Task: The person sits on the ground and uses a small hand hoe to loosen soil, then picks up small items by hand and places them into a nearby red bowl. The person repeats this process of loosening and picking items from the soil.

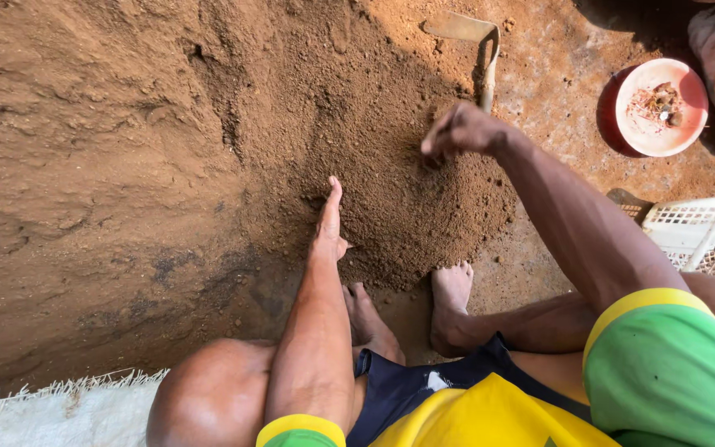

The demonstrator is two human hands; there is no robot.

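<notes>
Left hand [329, 222] was flat and open, fingers straight and together, edge-on against the left side of the loose soil heap [407, 207], holding nothing. Right hand [461, 130] was curled loosely with fingertips bunched and pointing down, touching the top of the same heap near its far edge; couldn't tell whether it pinched any soil. Heap sat between the two hands, darker and finer than the ground around it, directly ahead of the person's bare feet [450, 291], toes touching its near edge.

Left of the heap, a big packed earth bank [84, 165] rose up, lighter brown, cracked and lumpy. Just beyond the right hand, a hoe [475, 45] lay on the ground, blade pointing left, handle running back towards the hand and partly hidden behind it.

Farther right, well apart from the heap: a round red-and-white bowl [662, 108] with small bits inside, contents too small to identify. Below it at the right edge, a white plastic crate [697, 228] with a lattice wall, only partly in frame. A white woven sack [51, 410] with a frayed edge lay at bottom left, next to the person's knee
</notes>
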